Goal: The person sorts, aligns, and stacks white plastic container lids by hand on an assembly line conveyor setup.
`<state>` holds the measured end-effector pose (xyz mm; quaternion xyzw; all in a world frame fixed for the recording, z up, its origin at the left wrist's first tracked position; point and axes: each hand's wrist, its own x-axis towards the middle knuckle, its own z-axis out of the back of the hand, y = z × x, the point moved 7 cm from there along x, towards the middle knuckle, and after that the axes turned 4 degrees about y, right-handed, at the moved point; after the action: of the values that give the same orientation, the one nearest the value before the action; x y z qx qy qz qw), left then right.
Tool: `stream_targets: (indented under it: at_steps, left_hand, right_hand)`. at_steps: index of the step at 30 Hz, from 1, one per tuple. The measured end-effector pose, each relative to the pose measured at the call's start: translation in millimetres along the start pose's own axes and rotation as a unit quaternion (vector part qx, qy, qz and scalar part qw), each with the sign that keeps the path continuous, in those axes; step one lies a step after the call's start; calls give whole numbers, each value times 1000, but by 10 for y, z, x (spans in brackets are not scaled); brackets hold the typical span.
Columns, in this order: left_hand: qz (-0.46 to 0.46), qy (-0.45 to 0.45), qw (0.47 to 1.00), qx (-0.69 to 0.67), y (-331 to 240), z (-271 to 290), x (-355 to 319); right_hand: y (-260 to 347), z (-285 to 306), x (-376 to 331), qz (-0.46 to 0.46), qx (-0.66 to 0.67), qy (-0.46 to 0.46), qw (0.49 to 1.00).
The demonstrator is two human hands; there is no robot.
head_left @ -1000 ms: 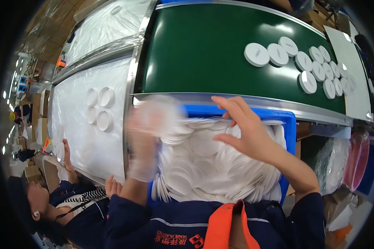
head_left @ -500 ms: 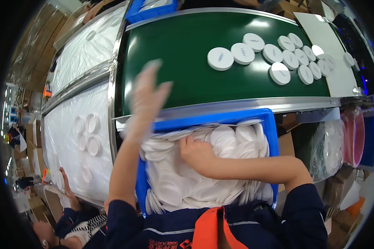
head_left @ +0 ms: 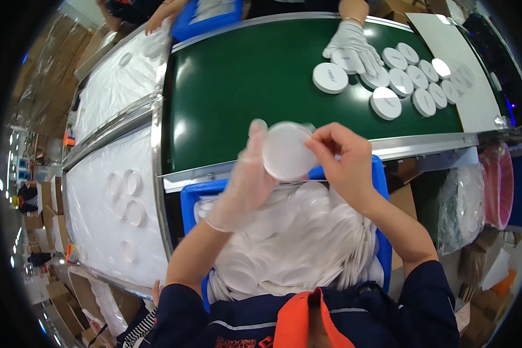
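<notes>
Over the far edge of the blue bin, my left hand (head_left: 248, 182), in a thin see-through glove, holds a white round lid (head_left: 288, 152) by its left side. My bare right hand (head_left: 345, 165) is closed in a pinch at the right edge of the lid, on what looks like the rim of a thin white disc; the two overlap and I cannot clearly part them. Below both hands the blue bin (head_left: 381, 191) is heaped with thin white discs (head_left: 290, 243).
Beyond the bin runs a green belt (head_left: 243, 87) carrying several white round lids (head_left: 386, 103). Another person's white-gloved hand (head_left: 354, 49) is on lids there. At left, a plastic-covered table (head_left: 98, 232) bears several shallow white caps (head_left: 132, 182). A second blue bin (head_left: 206, 26) stands far off.
My left hand has come from over the belt toward me and now has a lid. My right hand has risen out of the bin to meet it. A gloved hand has appeared across the belt.
</notes>
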<state>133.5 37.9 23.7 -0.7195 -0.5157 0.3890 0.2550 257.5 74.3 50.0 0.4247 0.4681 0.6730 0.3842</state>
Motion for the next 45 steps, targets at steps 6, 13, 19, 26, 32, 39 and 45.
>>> stream_targets:
  at_steps: [6,13,19,26,32,39,45]
  left_hand:
    - [-43,-71,967,240,110,394,-462]
    - [-130,-516,793,295,-825,2770,-2371]
    - [259,-568,399,671,-546,2833,-2951]
    - [-324,-161,584,726,-763,471,-81]
    - [-267,-16,485,833,-249,-327,1725]
    - [-221,-39,888,402,-264,27,933]
    - [-118,-25,991,59,-2,215,-181]
  right_hand:
    - [283,-211,-130,127,-220,-17,967]
    - [5,-699,-1026,114,-127,474,864]
    - [3,-1083,-1726,289,-276,521,754]
    - [14,-975,-1939,378,-245,463,763]
    - [67,-1137,-2012,368,-215,408,807]
    - [51,-1061,-1970,310,-300,388,815]
    - [-52,-813,-1790,144,-260,496,816]
